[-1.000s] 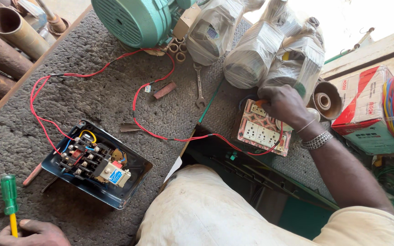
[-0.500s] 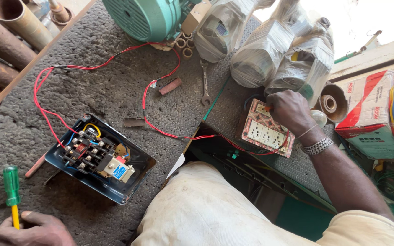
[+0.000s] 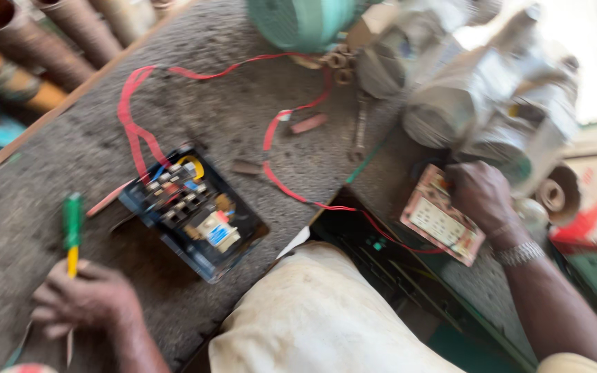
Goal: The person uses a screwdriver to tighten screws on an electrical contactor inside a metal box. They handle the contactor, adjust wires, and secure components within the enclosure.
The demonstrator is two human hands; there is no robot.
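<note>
My left hand (image 3: 86, 298) rests on the grey bench at the lower left, closed around a screwdriver (image 3: 72, 231) with a green and yellow handle that points away from me. My right hand (image 3: 481, 195) lies on the far end of a white socket board (image 3: 440, 224) at the right, fingers curled on its edge. Between them sits an open black starter box (image 3: 195, 214) with terminals and coloured parts inside. Red wires (image 3: 136, 124) loop from the box across the bench toward the socket board. The picture is blurred by motion.
A green motor (image 3: 305, 21) stands at the top edge, with plastic-wrapped motors (image 3: 492, 90) to its right. Brown pipes (image 3: 43, 41) lie beyond the bench's left edge. A spanner (image 3: 359, 128) and small bits lie near the middle. My knee in pale cloth (image 3: 326, 318) fills the bottom.
The view has swung so everything sits further right and lower. My left hand with the screwdriver shows more fully. My right hand stays on the socket board.
</note>
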